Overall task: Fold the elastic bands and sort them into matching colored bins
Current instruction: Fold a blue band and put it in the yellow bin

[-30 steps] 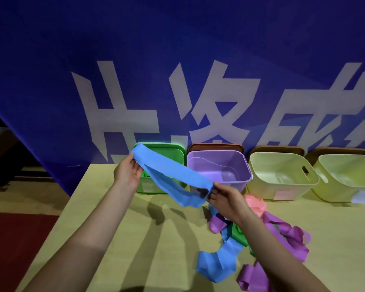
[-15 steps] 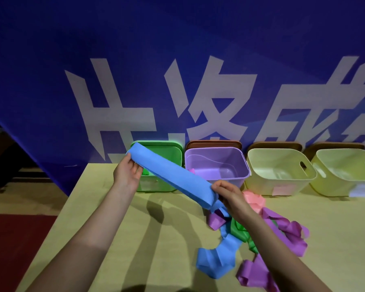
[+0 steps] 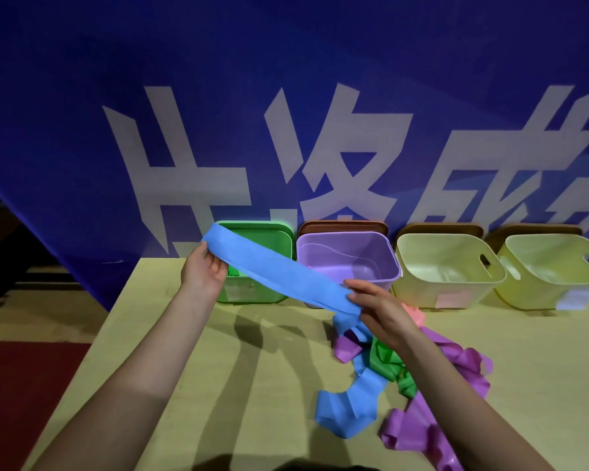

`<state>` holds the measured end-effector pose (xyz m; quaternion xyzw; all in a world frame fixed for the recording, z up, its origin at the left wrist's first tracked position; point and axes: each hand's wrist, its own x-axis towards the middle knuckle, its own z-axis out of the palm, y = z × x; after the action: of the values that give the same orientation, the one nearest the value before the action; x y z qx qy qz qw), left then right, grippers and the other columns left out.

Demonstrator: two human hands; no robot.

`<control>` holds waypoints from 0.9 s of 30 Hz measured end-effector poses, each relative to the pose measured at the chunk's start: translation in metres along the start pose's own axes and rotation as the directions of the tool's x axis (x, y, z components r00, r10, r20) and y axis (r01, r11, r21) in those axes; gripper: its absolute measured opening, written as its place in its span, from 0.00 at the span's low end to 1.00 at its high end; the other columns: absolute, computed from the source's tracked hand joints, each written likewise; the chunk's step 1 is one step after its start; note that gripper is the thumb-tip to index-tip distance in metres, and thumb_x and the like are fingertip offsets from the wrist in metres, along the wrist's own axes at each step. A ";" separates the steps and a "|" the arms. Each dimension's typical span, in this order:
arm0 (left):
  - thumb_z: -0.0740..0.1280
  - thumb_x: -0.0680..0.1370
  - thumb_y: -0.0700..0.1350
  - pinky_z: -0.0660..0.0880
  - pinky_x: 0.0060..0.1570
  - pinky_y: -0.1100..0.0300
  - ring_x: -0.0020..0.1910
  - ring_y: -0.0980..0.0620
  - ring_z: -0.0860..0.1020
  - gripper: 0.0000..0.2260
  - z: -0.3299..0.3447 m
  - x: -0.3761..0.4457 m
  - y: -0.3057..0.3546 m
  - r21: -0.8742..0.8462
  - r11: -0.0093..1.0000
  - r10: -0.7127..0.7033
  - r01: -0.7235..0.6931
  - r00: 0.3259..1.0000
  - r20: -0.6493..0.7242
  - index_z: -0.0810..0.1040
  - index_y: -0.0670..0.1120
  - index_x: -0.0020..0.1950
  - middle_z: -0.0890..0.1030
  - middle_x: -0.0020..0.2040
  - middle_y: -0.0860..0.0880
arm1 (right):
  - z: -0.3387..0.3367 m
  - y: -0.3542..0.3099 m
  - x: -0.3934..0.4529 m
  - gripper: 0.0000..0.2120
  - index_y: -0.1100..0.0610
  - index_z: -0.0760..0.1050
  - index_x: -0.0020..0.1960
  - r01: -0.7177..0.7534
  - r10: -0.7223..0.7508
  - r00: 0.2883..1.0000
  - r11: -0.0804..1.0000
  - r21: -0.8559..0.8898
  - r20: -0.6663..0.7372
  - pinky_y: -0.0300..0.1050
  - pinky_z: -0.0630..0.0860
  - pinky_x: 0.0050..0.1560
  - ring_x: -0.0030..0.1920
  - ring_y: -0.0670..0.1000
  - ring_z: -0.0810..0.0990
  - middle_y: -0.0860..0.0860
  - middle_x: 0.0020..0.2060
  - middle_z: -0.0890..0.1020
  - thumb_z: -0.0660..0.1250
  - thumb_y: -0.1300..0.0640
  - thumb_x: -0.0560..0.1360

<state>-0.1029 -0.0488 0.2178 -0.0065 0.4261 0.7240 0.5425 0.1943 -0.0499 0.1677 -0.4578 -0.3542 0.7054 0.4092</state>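
Note:
A blue elastic band [image 3: 279,271] is stretched flat and doubled between my hands, above the table in front of the bins. My left hand [image 3: 203,271] grips its upper left end, over the green bin [image 3: 279,234]. My right hand [image 3: 378,305] pinches its lower right end, in front of the purple bin [image 3: 381,277]. The band's loose tail [image 3: 351,407] trails down onto the table. Under my right forearm lies a pile of loose bands: purple [image 3: 456,365], green [image 3: 388,363] and pink [image 3: 413,312].
Two pale yellow-green bins [image 3: 456,287] [image 3: 558,287] stand to the right of the purple one. Brown lids [image 3: 344,226] lean behind the bins against a blue banner [image 3: 286,113]. The table's left edge [image 3: 96,338] drops to a red floor.
The blue band has gone from a sagging open loop to a flat taut strip. My right hand has shifted its hold along the lower end. My left hand has hardly moved.

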 end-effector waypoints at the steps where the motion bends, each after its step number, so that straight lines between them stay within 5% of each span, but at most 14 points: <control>1: 0.59 0.82 0.42 0.74 0.56 0.58 0.60 0.49 0.77 0.09 0.001 0.000 0.000 0.000 1.000 0.000 0.000 1.000 0.008 0.71 0.42 0.61 0.78 0.59 0.45 | 0.001 0.000 -0.001 0.13 0.62 0.77 0.55 -0.013 0.014 1.000 0.999 -0.034 0.016 0.32 0.73 0.30 0.36 0.47 0.80 0.53 0.43 0.82 0.61 0.73 0.75; 5: 0.58 0.82 0.44 0.76 0.48 0.60 0.56 0.51 0.77 0.08 0.005 -0.003 0.001 0.034 0.998 0.059 -0.060 0.997 0.047 0.73 0.44 0.58 0.80 0.54 0.49 | -0.004 0.011 0.001 0.13 0.62 0.79 0.56 0.012 0.017 0.998 0.904 -0.428 0.064 0.40 0.79 0.48 0.46 0.50 0.83 0.55 0.49 0.84 0.67 0.71 0.73; 9: 0.59 0.81 0.46 0.74 0.49 0.59 0.49 0.53 0.78 0.06 0.012 -0.014 -0.001 0.025 0.992 0.118 -0.122 0.986 0.114 0.75 0.48 0.50 0.81 0.48 0.52 | 0.000 0.017 -0.001 0.09 0.60 0.81 0.53 0.054 0.028 0.993 0.755 -0.654 0.115 0.34 0.73 0.39 0.36 0.43 0.78 0.48 0.37 0.83 0.70 0.66 0.73; 12: 0.57 0.82 0.46 0.75 0.52 0.58 0.51 0.53 0.80 0.10 0.013 -0.017 -0.004 0.013 0.988 0.151 -0.156 0.971 0.183 0.76 0.46 0.56 0.83 0.50 0.51 | 0.003 0.020 -0.003 0.06 0.59 0.80 0.48 0.073 0.031 0.990 0.725 -0.685 0.138 0.31 0.70 0.34 0.29 0.39 0.74 0.45 0.31 0.79 0.68 0.67 0.74; 15: 0.54 0.83 0.44 0.76 0.50 0.58 0.51 0.53 0.82 0.11 0.018 -0.024 -0.007 0.073 0.974 0.190 -0.215 0.949 0.250 0.72 0.43 0.61 0.83 0.54 0.48 | -0.002 0.025 -0.003 0.05 0.58 0.79 0.41 0.095 0.009 0.991 0.649 -0.755 0.132 0.37 0.66 0.35 0.28 0.43 0.68 0.43 0.26 0.70 0.68 0.65 0.74; 17: 0.54 0.84 0.43 0.77 0.48 0.58 0.48 0.52 0.83 0.09 0.026 -0.039 -0.014 0.118 0.963 0.194 -0.241 0.930 0.312 0.73 0.43 0.55 0.83 0.52 0.47 | -0.006 0.030 -0.004 0.11 0.55 0.72 0.34 0.079 0.042 0.991 0.587 -0.806 0.127 0.39 0.64 0.36 0.28 0.43 0.65 0.45 0.26 0.67 0.67 0.65 0.73; 20: 0.54 0.83 0.42 0.78 0.51 0.55 0.49 0.49 0.82 0.11 0.038 -0.067 -0.029 0.166 0.962 0.136 -0.215 0.912 0.387 0.76 0.43 0.53 0.83 0.50 0.45 | -0.002 0.036 -0.011 0.08 0.54 0.71 0.38 0.115 0.082 0.978 0.549 -0.828 0.190 0.44 0.70 0.40 0.33 0.45 0.71 0.48 0.34 0.73 0.68 0.64 0.72; 22: 0.55 0.83 0.41 0.76 0.55 0.52 0.51 0.46 0.82 0.11 0.044 -0.081 -0.040 0.173 0.973 0.068 -0.156 0.901 0.428 0.76 0.40 0.58 0.83 0.51 0.42 | 0.010 0.033 -0.018 0.09 0.48 0.75 0.53 0.173 0.003 0.973 0.647 -0.743 0.229 0.48 0.76 0.52 0.46 0.47 0.77 0.45 0.50 0.78 0.69 0.55 0.74; 24: 0.54 0.83 0.40 0.77 0.54 0.53 0.47 0.48 0.83 0.11 0.048 -0.091 -0.047 0.198 0.973 0.013 -0.121 0.882 0.471 0.75 0.39 0.58 0.84 0.47 0.43 | 0.029 0.018 -0.023 0.14 0.50 0.74 0.62 0.287 -0.171 0.954 0.757 -0.587 0.246 0.39 0.75 0.56 0.53 0.45 0.78 0.44 0.58 0.78 0.66 0.53 0.77; 27: 0.54 0.83 0.41 0.77 0.53 0.54 0.48 0.48 0.83 0.11 0.049 -0.097 -0.051 0.240 0.961 -0.001 -0.137 0.867 0.499 0.74 0.38 0.57 0.84 0.48 0.42 | 0.061 -0.007 -0.028 0.10 0.63 0.76 0.51 0.437 -0.358 0.899 0.758 -0.485 0.251 0.35 0.70 0.48 0.45 0.50 0.76 0.55 0.43 0.78 0.61 0.56 0.80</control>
<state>-0.0003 -0.0917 0.2633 0.2673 0.3670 0.6559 0.6030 0.1457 -0.0801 0.2037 -0.4149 -0.6521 0.5076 0.3808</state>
